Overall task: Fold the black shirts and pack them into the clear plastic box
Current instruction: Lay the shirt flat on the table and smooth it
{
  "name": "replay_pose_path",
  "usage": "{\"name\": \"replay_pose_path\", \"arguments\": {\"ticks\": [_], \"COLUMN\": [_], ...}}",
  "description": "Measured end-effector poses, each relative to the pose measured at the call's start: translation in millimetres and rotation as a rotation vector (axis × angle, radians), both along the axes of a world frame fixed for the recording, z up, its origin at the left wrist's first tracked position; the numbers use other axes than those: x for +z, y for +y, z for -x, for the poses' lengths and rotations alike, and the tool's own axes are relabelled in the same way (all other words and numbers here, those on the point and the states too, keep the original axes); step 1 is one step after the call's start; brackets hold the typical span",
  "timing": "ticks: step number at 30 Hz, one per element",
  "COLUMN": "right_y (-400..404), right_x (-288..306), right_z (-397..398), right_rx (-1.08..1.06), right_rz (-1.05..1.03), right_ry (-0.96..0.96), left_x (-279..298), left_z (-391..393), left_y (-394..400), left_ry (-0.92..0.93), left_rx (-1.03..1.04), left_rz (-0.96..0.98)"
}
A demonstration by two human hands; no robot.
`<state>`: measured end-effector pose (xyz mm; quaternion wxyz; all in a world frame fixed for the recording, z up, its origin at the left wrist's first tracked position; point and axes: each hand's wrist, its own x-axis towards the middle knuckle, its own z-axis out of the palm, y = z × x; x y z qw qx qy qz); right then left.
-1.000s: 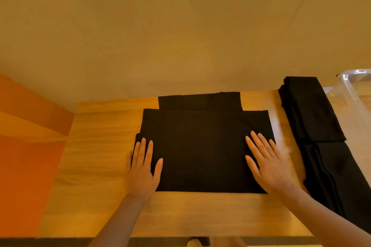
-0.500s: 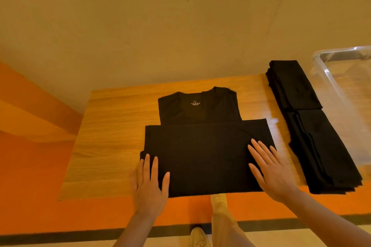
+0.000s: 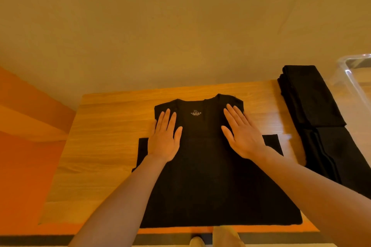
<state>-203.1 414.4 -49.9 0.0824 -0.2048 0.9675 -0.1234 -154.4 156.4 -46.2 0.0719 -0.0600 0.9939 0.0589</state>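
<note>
Black shirt (image 3: pixel 210 176) under both flat hands, near table edge (image 3: pixel 281 230).

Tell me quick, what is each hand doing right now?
Left hand: open, fingers straight, resting flat on the black shirt.
Right hand: open, fingers straight, resting flat on the same shirt, near the collar.

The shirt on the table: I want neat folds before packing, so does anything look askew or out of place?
Nothing stands out. The black shirt lies flat on the table, both hands pressing its collar end. The folded stack sits tidy beside the clear box.
</note>
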Motion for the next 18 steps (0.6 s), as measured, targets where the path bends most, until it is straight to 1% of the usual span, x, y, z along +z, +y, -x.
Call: {"name": "replay_pose_path", "arguments": {"ticks": [4,9,12,15,18], "right_y": [2.0,5.7,3.8,6.4,19.0], "right_x": [-11.9,-12.5,-13.2,-10.7,-1.1], "right_z": [35.9,57.3,62.9,64.5,58.8], "right_rx": [-0.025,-0.080,-0.080,-0.039,0.016], "right_rz": [-0.044,-0.097,-0.113,-0.041,0.062], "right_ry": [-0.002,0.015,0.007,0.017,0.022], "left_x": [-11.6,-16.8,-16.6,-14.2,-4.0], "left_z": [30.1,46.9,55.4,56.6,44.3], "left_y": [-9.4,-13.9,-12.3,-11.8,-19.2], "left_ry": [-0.032,-0.002,0.015,0.025,0.080], "left_rx": [0.033,0.062,0.062,0.035,0.044], "left_rz": [-0.004,0.038,0.028,-0.006,-0.094]}}
